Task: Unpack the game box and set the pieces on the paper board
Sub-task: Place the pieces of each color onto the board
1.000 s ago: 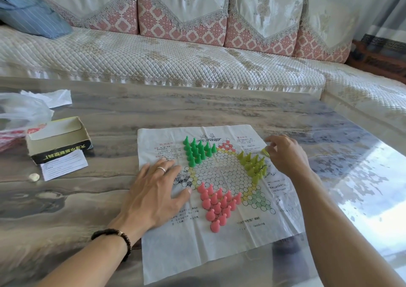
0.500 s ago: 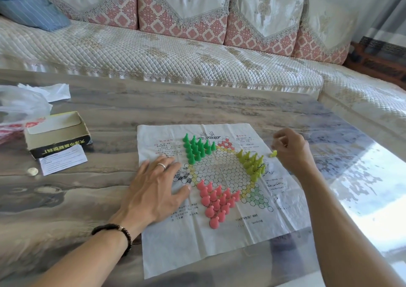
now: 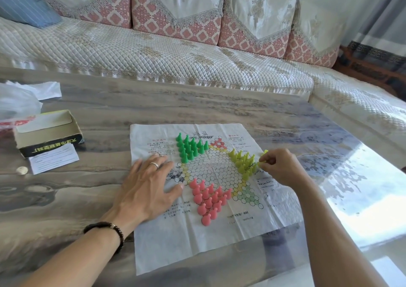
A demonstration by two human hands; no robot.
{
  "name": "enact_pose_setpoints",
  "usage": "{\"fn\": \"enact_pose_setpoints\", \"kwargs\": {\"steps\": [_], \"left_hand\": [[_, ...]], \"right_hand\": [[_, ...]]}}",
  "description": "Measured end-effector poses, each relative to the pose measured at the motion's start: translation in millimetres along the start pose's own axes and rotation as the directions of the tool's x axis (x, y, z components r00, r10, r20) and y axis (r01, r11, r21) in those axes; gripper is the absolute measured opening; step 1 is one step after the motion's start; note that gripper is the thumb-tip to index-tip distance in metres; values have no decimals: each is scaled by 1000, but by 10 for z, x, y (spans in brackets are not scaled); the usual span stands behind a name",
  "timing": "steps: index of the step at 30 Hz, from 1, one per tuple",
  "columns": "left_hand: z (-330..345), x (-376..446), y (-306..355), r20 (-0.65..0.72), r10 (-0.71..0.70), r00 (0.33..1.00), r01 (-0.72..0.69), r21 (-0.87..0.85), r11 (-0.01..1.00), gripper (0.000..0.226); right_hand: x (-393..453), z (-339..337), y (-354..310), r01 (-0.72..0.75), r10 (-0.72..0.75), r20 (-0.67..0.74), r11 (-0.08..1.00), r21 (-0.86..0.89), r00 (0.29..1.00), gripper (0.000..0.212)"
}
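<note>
The paper board (image 3: 189,242) lies flat on the table with a star of hexagon cells printed on it. Several green pieces (image 3: 190,147) stand at its upper left, several pink pieces (image 3: 207,201) at the bottom, several yellow-green pieces (image 3: 242,161) at the right. My left hand (image 3: 147,188) rests flat, fingers spread, on the board's left edge. My right hand (image 3: 283,168) pinches a yellow-green piece (image 3: 262,158) at the right tip of the yellow cluster. The open game box (image 3: 47,133) sits at the far left.
A white leaflet (image 3: 53,160) and a small round object (image 3: 22,170) lie in front of the box. A plastic bag (image 3: 15,104) is behind it. A quilted sofa (image 3: 153,51) runs along the table's far side. The table's right edge (image 3: 373,159) reflects glare.
My right hand drew out to the right with a yellow-green piece, then came back toward the yellow cluster. My left hand stayed flat on the paper.
</note>
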State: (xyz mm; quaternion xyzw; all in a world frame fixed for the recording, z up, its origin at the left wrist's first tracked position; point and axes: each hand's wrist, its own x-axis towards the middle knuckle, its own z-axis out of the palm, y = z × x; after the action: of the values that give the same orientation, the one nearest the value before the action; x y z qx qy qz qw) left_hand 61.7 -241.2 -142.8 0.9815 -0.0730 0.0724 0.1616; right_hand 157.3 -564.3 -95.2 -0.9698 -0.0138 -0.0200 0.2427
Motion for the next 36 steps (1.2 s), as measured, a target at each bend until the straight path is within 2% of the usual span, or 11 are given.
{"fn": "enact_pose_setpoints", "kwargs": {"steps": [13, 17, 20, 24, 28, 30, 36], "left_hand": [[-10, -11, 5, -9, 0, 1000, 0, -31, 1000, 84], [-39, -7, 9, -20, -12, 1000, 10, -88, 996, 82], [-75, -8, 18, -9, -2, 1000, 1, -101, 995, 84], [-83, -14, 15, -9, 5, 1000, -6, -108, 994, 83], [-70, -8, 12, -17, 7, 1000, -9, -97, 995, 80], [-65, -7, 8, -3, 7, 1000, -8, -69, 998, 81], [-85, 4, 14, 53, 6, 999, -3, -56, 998, 85]], "right_hand": [[36, 67, 32, 2, -4, 32, 998, 57, 999, 19], [58, 77, 54, -54, 65, -83, 990, 134, 994, 28], [80, 104, 69, -70, 81, -208, 996, 58, 975, 36], [116, 147, 95, -57, 30, -185, 988, -142, 982, 49], [176, 194, 105, 3, -52, -158, 956, -294, 986, 34], [194, 188, 103, -2, -53, -170, 952, -307, 984, 25], [159, 133, 127, -27, -32, -193, 955, -294, 981, 18]]}}
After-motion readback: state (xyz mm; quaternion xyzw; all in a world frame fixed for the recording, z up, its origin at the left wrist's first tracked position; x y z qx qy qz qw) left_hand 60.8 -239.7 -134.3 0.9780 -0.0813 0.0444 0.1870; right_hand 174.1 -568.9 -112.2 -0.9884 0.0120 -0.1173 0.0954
